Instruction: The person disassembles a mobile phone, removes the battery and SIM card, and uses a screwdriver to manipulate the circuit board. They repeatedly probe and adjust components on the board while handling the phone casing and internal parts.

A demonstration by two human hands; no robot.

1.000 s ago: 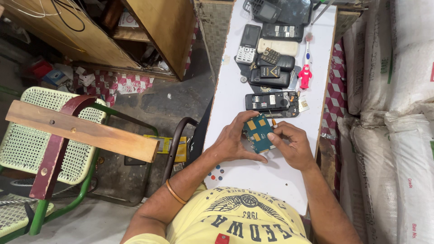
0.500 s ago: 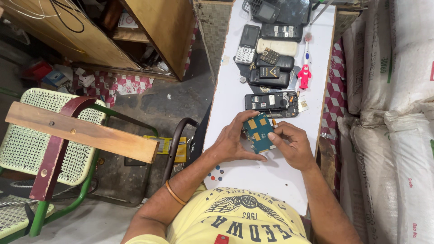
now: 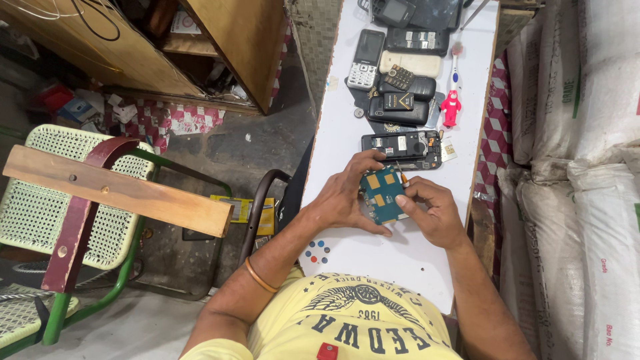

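A blue-green phone circuit board with yellow patches is held above the white table between both hands. My left hand grips its left edge with the fingers curled around it. My right hand pinches its right edge and also holds a thin orange-tipped tool against the board's top corner. Just beyond the board lies an opened black phone body with its back removed.
Several old phones lie at the table's far end, with a red toothbrush beside them. Small coloured buttons lie near the front left edge. White sacks are stacked on the right. A green mesh chair stands on the left.
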